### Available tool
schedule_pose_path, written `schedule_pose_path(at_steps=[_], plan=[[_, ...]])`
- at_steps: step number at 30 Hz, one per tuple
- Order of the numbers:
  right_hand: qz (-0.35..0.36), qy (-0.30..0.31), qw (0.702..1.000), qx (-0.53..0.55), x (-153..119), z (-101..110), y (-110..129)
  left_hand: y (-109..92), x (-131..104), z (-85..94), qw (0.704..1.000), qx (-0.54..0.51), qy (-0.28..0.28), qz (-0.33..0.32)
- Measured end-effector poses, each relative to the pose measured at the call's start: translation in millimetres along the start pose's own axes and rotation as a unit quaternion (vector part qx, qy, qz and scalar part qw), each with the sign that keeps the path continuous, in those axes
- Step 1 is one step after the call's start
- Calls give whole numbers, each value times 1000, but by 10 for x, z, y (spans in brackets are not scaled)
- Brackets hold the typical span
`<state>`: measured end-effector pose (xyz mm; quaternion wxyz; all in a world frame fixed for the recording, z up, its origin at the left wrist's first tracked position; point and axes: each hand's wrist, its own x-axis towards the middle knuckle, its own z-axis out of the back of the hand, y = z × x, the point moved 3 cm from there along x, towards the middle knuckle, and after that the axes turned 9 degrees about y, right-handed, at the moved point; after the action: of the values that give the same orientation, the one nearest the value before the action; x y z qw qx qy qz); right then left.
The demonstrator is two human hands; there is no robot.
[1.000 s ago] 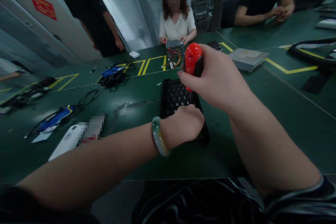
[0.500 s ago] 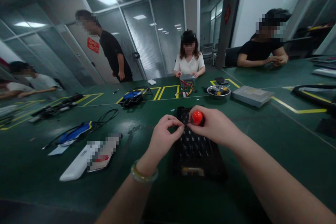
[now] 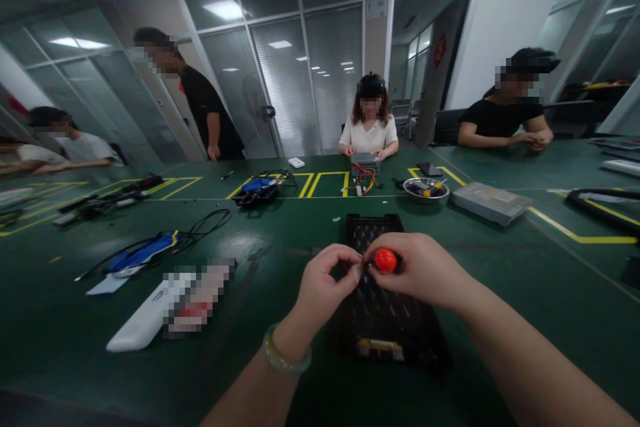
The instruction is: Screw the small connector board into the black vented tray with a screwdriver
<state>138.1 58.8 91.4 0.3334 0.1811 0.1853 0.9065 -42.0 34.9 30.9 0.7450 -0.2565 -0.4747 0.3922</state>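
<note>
Over a black slotted tray [image 3: 395, 327] on the green table, my two hands meet at the fingertips. My right hand [image 3: 417, 270] is closed around a tool with a round red end [image 3: 385, 261]; the rest of the tool is hidden by the fingers. My left hand [image 3: 327, 283], with a bracelet at its wrist, has thumb and forefinger pinched beside the right fingertips. Whatever small piece lies between the left fingertips is too small to make out.
A white case [image 3: 145, 320], a blue pouch [image 3: 150, 253] and cables lie left. Farther off are a metal bowl [image 3: 426, 189], a grey box [image 3: 490, 203] and wired parts [image 3: 366, 177]. Several people are around the table [image 3: 280, 267].
The view has tilted, so the table items appear slightly lower and mostly farther right. The left thumb and forefinger are now closer to the right fingertips.
</note>
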Motion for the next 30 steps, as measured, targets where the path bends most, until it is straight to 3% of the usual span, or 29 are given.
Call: schedule_pose_path(at_steps=[4,8,13,30], plan=[[6,3,999,-32,-10,2,20,97,-29,-41,991,-97,28,91],[23,19,996,-87,-11,5,42,159,-7,-80,960,-228,54,156],[44,55,983,-171,-3,-35,65,213,16,-81,930,-286,82,215],[94,82,969,-215,-25,-38,113,237,-11,-78,908,-310,155,236]])
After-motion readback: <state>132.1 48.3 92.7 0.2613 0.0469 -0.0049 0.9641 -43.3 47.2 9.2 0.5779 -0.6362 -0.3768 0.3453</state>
